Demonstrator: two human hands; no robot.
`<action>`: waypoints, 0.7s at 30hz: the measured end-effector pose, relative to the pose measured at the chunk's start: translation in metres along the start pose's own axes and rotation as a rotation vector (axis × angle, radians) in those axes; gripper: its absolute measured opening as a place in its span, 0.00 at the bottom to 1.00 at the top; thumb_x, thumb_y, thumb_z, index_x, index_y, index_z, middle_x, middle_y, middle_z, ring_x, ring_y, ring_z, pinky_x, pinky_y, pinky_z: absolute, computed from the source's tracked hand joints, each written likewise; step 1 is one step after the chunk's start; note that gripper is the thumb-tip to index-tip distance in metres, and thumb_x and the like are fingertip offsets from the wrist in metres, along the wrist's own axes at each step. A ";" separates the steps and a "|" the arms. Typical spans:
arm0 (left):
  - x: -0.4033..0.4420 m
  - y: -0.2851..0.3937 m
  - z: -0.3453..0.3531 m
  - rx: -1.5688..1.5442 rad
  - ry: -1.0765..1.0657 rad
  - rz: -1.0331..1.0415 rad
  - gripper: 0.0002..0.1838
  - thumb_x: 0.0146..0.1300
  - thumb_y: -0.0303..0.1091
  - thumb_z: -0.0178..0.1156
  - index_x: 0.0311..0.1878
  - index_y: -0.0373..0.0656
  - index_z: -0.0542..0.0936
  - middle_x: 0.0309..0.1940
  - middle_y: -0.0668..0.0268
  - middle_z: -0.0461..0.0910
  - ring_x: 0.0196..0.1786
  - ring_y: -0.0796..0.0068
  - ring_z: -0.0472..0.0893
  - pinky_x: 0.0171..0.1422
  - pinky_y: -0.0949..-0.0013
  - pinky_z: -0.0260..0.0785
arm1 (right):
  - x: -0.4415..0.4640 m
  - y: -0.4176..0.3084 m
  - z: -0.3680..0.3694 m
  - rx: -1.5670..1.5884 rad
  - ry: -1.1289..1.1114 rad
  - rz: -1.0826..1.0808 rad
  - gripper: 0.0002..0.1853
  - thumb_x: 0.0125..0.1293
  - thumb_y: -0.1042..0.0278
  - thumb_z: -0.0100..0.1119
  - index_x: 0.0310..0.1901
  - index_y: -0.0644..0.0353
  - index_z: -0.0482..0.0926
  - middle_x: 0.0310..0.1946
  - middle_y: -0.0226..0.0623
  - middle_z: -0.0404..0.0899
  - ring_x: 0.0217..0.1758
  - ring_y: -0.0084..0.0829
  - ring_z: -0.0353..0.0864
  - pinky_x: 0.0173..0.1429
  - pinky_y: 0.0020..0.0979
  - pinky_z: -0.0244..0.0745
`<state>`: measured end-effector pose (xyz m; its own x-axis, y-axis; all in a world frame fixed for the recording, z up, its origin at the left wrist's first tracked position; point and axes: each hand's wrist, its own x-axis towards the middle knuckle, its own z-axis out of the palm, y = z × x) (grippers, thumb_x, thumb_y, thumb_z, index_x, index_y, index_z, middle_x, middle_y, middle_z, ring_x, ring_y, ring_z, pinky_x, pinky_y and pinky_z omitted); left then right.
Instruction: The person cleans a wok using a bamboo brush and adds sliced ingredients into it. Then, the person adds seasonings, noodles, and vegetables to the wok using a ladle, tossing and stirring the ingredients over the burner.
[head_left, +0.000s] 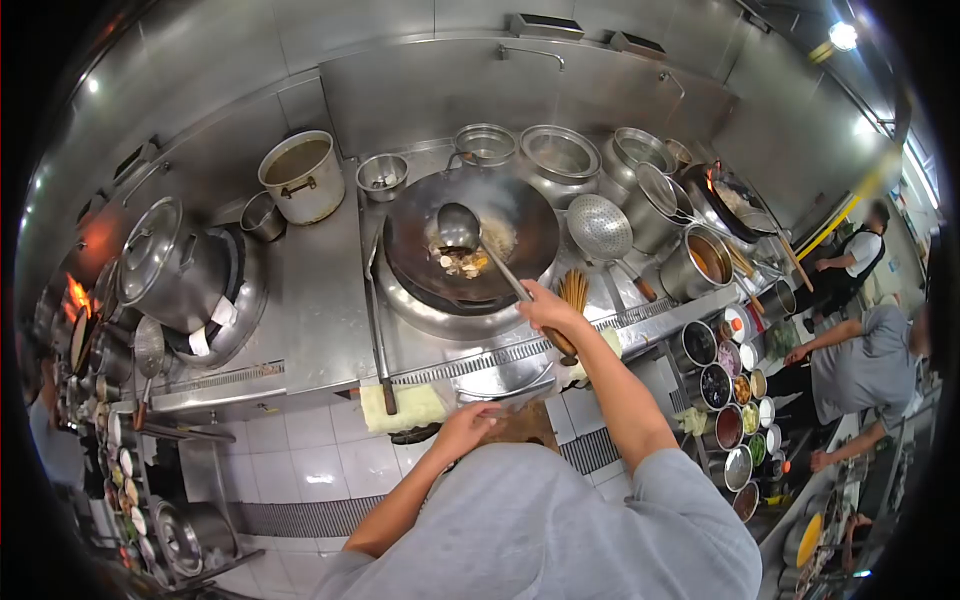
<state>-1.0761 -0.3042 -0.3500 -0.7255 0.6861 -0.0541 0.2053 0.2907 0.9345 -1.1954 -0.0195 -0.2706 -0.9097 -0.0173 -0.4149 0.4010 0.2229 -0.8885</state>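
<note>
The scene is brightly lit, with a white flare thrown by the ceiling lamp (843,37) at upper right and an orange glow cast by flames (78,294) at left. Glints are reflected in the floor tiles (318,470). The wok (534,238) is partly softened by haze. Straight lines are bowed; corners are swallowed by black.

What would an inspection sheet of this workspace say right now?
Surface: steel counter, yellow cloth over its front edge.
Job's things: ladle with its bowl in the wok, at the food; haze above.
Clutter: perforated skimmer and bristle brush right of the wok; long-handled tool left.
Grips: right hand closed round the ladle's handle; left hand low, contact unclear.
Cables: nothing seen.
Surroundings: flame far left; person in grey on the right.
</note>
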 end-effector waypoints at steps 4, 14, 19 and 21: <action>-0.009 -0.008 -0.006 -0.128 0.083 -0.055 0.16 0.68 0.29 0.60 0.58 0.40 0.79 0.48 0.60 0.84 0.50 0.71 0.83 0.56 0.68 0.75 | 0.022 0.003 0.009 -0.741 0.478 -0.154 0.33 0.65 0.66 0.56 0.69 0.62 0.58 0.46 0.70 0.79 0.44 0.62 0.83 0.51 0.54 0.76; -0.008 -0.010 -0.021 -0.241 0.141 -0.149 0.16 0.68 0.27 0.59 0.58 0.38 0.79 0.51 0.59 0.84 0.53 0.69 0.82 0.57 0.67 0.75 | 0.018 -0.016 0.006 -0.010 0.331 -0.102 0.24 0.63 0.71 0.56 0.60 0.68 0.65 0.28 0.43 0.78 0.21 0.34 0.80 0.29 0.37 0.76; 0.004 0.009 -0.022 -0.209 0.100 -0.085 0.16 0.67 0.26 0.59 0.57 0.36 0.79 0.51 0.57 0.83 0.53 0.69 0.82 0.56 0.68 0.75 | 0.062 -0.007 -0.004 -0.377 0.391 0.032 0.21 0.64 0.71 0.53 0.57 0.64 0.64 0.31 0.52 0.82 0.25 0.43 0.84 0.32 0.42 0.79; 0.008 0.013 -0.017 -0.231 0.096 -0.076 0.16 0.67 0.26 0.60 0.57 0.36 0.79 0.51 0.57 0.83 0.53 0.69 0.82 0.57 0.68 0.75 | 0.049 -0.005 -0.002 -0.438 0.258 -0.007 0.25 0.64 0.71 0.52 0.62 0.63 0.62 0.35 0.56 0.83 0.30 0.46 0.87 0.38 0.45 0.80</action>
<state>-1.0899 -0.3065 -0.3322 -0.7942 0.5986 -0.1041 0.0004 0.1717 0.9851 -1.2417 -0.0197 -0.2861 -0.9315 0.2084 -0.2980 0.3619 0.6126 -0.7027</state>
